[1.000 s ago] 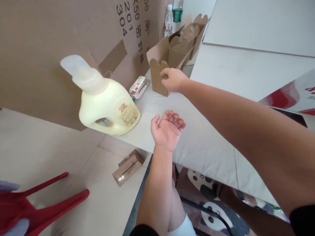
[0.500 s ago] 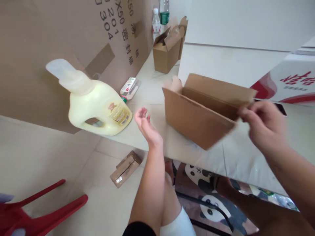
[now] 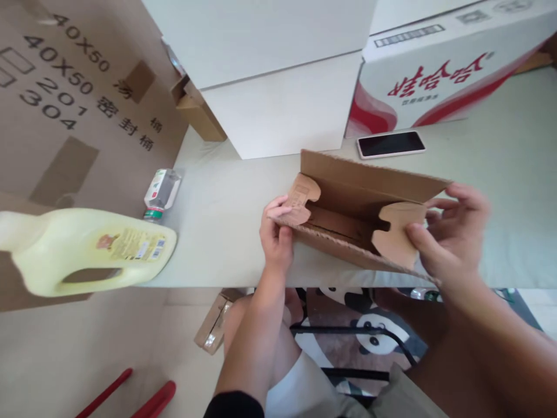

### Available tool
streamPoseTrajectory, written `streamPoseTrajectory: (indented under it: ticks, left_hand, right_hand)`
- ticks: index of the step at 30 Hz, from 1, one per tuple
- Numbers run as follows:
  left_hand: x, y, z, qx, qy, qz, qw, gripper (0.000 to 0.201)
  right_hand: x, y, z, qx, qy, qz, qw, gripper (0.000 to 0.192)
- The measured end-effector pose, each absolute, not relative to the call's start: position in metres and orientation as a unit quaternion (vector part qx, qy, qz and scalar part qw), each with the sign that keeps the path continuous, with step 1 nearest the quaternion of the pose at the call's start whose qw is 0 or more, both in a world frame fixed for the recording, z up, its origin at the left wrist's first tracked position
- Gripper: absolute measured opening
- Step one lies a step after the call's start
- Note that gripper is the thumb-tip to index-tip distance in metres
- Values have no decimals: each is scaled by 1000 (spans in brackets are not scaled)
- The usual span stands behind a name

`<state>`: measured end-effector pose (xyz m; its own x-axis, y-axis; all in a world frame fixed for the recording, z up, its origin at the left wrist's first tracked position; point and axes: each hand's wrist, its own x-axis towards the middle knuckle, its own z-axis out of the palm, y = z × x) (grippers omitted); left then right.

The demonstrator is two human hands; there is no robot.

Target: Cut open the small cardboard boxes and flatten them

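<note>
An open-topped cardboard box (image 3: 348, 223) is tilted toward me at the near edge of the cloth-covered surface. Its long back flap stands up, and two notched end flaps show at its left and right. My left hand (image 3: 277, 235) grips the left end, fingers over the left flap (image 3: 300, 197) and thumb at the front corner. At the other end, my right hand (image 3: 456, 232) holds the right flap (image 3: 400, 232), thumb on its inner side and fingers behind. The inside looks bare where it shows; part of the bottom is in shadow.
A phone (image 3: 391, 144) lies behind the box, before white cartons (image 3: 287, 110) and a red-printed carton (image 3: 426, 87). At left are a yellow jug (image 3: 93, 244), a clear bottle (image 3: 161, 191) and a large carton (image 3: 87, 133). A small box (image 3: 215, 322) sits on the floor.
My left hand has come from the open air onto the box's left end. The box has turned and tipped toward me, its end flaps now visible. My view has swung right.
</note>
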<state>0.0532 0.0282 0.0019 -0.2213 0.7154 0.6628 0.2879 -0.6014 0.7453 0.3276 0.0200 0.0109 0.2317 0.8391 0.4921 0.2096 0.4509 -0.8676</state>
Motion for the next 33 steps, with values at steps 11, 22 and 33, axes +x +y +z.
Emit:
streamPoseTrajectory:
  ticks: [11, 22, 33]
  left_hand:
    - [64, 38, -11, 525, 460, 673, 243, 42]
    - [38, 31, 18, 643, 501, 546, 193, 34]
    - [4, 42, 12, 346, 532, 671, 384, 40]
  right_hand:
    - [337, 2, -7, -409, -619, 359, 566, 35]
    - [333, -10, 6, -412, -675, 332, 515, 46]
    - [326, -3, 4, -400, -695, 452, 392, 50]
